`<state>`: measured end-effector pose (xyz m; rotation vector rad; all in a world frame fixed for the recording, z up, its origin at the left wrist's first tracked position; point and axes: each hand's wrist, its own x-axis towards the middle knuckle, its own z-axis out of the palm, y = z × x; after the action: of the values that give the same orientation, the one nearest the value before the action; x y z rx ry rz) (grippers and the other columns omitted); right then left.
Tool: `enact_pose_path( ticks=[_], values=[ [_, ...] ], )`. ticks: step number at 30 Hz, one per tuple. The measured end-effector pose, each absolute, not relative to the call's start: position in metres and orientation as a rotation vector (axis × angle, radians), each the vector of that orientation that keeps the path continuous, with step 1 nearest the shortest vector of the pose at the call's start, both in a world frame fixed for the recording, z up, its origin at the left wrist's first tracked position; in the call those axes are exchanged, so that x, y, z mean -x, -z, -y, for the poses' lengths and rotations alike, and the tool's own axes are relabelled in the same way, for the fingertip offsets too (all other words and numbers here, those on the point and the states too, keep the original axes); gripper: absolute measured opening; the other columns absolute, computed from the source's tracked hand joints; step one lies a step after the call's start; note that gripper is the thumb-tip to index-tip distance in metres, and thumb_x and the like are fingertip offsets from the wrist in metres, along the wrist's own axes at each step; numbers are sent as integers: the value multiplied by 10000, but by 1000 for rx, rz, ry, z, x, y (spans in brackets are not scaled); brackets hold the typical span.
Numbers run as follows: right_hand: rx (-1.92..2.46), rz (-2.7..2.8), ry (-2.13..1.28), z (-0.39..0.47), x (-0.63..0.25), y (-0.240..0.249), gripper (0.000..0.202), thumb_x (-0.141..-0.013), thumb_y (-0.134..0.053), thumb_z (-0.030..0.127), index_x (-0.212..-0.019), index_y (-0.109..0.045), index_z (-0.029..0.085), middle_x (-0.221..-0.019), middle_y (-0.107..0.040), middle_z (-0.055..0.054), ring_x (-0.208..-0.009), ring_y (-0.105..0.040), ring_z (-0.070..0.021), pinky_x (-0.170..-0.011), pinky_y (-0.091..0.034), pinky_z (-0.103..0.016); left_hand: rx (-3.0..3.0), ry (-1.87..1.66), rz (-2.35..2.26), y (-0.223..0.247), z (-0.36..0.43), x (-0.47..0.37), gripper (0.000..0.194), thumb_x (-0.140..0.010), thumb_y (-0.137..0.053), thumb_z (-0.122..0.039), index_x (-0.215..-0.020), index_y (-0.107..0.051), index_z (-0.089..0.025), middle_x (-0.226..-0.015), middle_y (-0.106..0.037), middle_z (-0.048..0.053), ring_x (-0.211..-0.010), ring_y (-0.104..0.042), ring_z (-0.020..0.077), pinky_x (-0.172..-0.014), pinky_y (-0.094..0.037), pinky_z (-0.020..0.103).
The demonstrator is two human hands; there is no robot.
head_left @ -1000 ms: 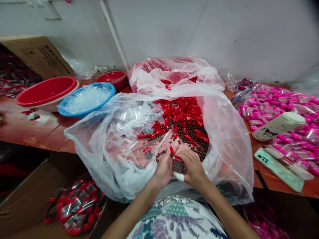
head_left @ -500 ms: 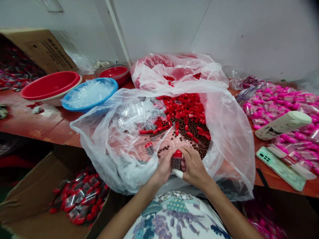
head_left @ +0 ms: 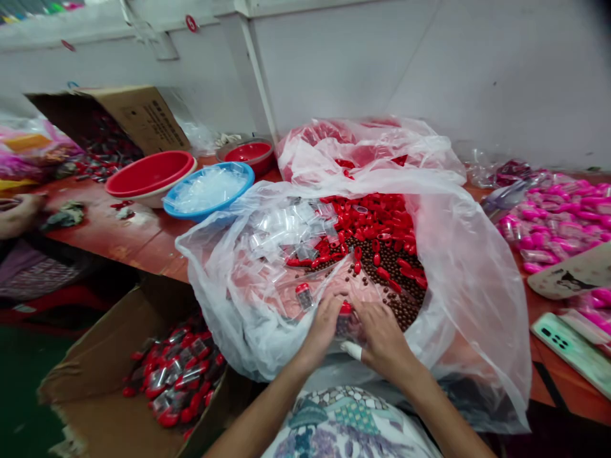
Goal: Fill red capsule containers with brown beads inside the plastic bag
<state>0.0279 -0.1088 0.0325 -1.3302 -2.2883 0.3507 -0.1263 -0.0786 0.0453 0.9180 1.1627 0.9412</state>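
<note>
Item: small red-capped vial (head_left: 344, 316), apparently bead-filled, gripped between left hand (head_left: 324, 331) and right hand (head_left: 382, 334), both closed on it, over the clear plastic bag (head_left: 468, 280). Bag contents: red caps (head_left: 377, 216), brown beads (head_left: 405, 299). Blue basin (head_left: 210, 191) noted on tabletop (head_left: 138, 238).

Small packing workshop — a long red desk (head_left: 119, 238) against a bare white wall, heaped with bulk plastic bags (head_left: 458, 267) of red caps (head_left: 372, 213) and brown beads (head_left: 405, 305), basins (head_left: 147, 175), cardboard cartons (head_left: 95, 394) of filled vials — pink ones (head_left: 554, 216) piled alongside.
</note>
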Motion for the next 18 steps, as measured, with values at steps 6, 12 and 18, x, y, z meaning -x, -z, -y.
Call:
enact_pose_path(
  ticks=[6,12,18],
  values=[
    [1391,2317,-479,95,-36,-26,560,-780,-542,157,-1322,-416,220,-1167,-544,-121,-1055,-522,-255,-874,-456,-403,-1713,-701,-1639,-52,37,209,304,-859,-416,-333,-827,-675,-176,-795,-648,44,-808,-573,200,-769,-420,310],
    [1487,2308,-545,83,-47,-26,424,-780,-455,52,-1155,-564,216,-1089,-576,-98,-992,-561,-223,-845,-470,-354,-2150,-636,-1801,-55,2,209,254,-866,-458,-254,-954,-685,-180,-933,-622,85,-926,-551,220,-862,-402,341],
    [1480,2307,-617,88,-46,-21,397,-836,-434,118,-1190,-562,242,-1078,-598,-89,-967,-575,-216,-844,-466,-331,-2234,-337,-1993,-60,-58,189,393,-816,-540,-171,-1207,-550,-211,-1132,-545,104,-1034,-519,228,-846,-413,312]
  ],
)
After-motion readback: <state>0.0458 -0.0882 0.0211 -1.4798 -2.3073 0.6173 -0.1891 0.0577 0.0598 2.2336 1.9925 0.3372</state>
